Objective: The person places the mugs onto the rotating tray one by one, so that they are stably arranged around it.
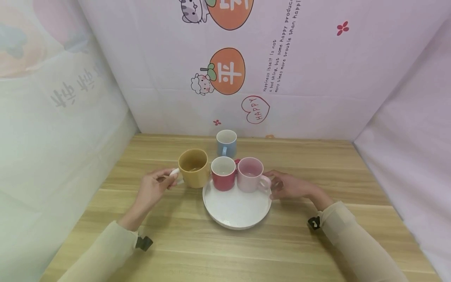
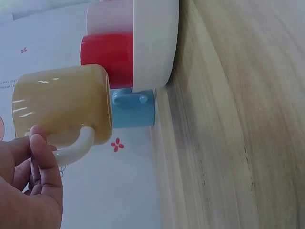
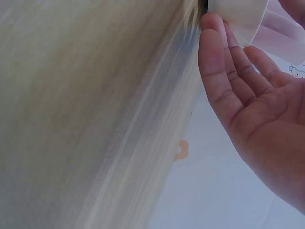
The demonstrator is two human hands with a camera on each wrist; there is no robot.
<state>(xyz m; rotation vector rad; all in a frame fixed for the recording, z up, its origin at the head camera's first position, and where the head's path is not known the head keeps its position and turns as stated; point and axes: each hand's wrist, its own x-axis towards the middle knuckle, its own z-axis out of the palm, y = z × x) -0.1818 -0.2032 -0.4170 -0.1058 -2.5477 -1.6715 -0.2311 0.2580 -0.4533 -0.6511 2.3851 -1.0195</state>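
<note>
My left hand (image 1: 155,186) pinches the white handle (image 2: 78,149) of a yellow mug (image 1: 195,178). The mug hangs upright above the table, close to the left rim of a round white tray (image 1: 236,211). On the tray's far part stand a red mug (image 1: 223,182) and a pale pink mug (image 1: 246,183), side by side. At the tray's right side, near the pink mug's handle, is my right hand (image 1: 290,186). Its fingers (image 3: 217,62) extend against the tray's outer wall in the right wrist view, with the thumb mostly out of frame.
Behind the tray, a light blue mug (image 1: 228,149) stands on the wooden table (image 1: 190,250), its handle facing me. A printed white cloth (image 1: 303,113) hangs along the table's back edge, and more cloth covers both sides.
</note>
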